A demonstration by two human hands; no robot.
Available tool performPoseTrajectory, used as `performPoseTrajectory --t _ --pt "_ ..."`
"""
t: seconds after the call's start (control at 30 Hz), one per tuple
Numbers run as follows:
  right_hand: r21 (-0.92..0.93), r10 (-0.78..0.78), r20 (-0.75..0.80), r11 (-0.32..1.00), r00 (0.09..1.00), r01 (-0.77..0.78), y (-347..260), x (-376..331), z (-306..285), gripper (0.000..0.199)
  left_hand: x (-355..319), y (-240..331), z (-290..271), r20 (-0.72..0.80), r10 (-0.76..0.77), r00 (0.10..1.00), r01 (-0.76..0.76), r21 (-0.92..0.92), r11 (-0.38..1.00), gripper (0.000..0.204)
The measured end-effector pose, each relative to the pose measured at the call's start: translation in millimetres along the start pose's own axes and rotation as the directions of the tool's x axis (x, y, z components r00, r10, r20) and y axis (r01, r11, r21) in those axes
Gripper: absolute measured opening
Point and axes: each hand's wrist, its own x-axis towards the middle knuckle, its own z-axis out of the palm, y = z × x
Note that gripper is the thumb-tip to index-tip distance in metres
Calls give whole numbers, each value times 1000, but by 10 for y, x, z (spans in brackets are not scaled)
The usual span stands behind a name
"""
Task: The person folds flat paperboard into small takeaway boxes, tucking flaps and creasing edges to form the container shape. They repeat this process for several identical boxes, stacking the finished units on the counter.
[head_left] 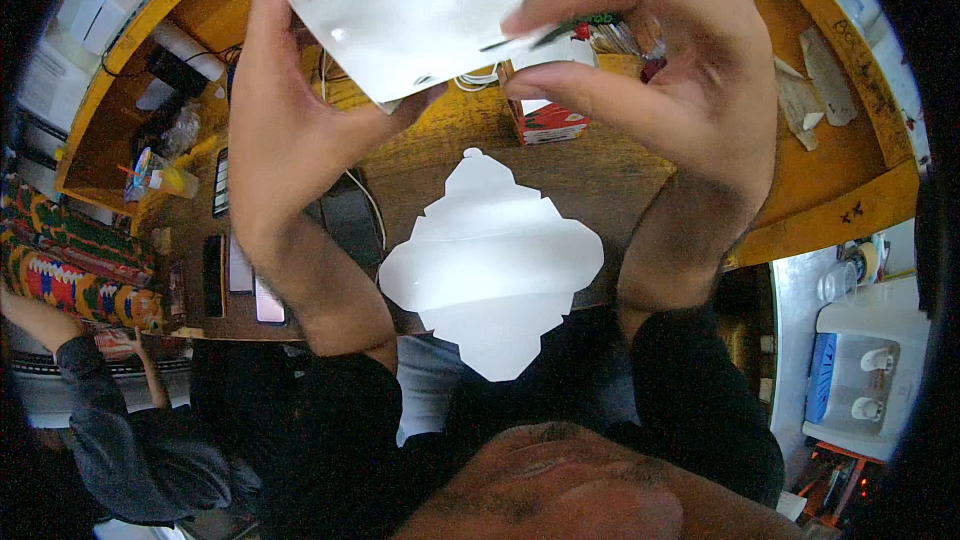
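Both hands raised close to camera, gripping one white die-cut paper sheet (430, 10) held up above the wooden table (620, 165). Left hand (290, 130): at sheet's left edge, fingers closed around it from behind, thumb tip under lower edge. Right hand (680, 70): thumb and forefinger pinched narrow on sheet's right lower corner, other fingers curled loosely above; slightly blurred. Sheet bent, partly folded, top cut off by frame edge.

Second white die-cut blank (490, 265): flat on table near its front edge, between the two forearms, scalloped outline w/ small tab at top, not touched. Red-and-white carton (545, 120): upright on table just beyond blank, below right-hand fingers. Row of phones (240, 275): flat at table's left, well apart from blank. Another person's arm in dark sleeve (80, 370): lower left, away from work area.
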Motion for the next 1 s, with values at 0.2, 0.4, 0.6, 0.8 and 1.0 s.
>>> performPoseTrajectory --t 0.2,0.4,0.6,0.8,1.0 --pt "187 63 124 979 990 -86 338 -38 -266 11 97 -138 337 -28 104 994 -105 -67 992 115" --pt "104 452 131 879 882 -466 521 -177 -164 17 93 -431 430 288 -142 947 48 311 949 93" --pt "92 584 134 797 800 -597 308 -72 -321 16 118 -536 569 420 -182 889 18 364 931 72" --pt "319 618 378 612 689 -724 356 108 -566 14 211 -825 987 318 -6 948 -59 193 979 60" --pt "276 376 302 845 876 -458 854 -341 -277 26 249 -1007 1254 352 -99 931 -60 414 908 47"
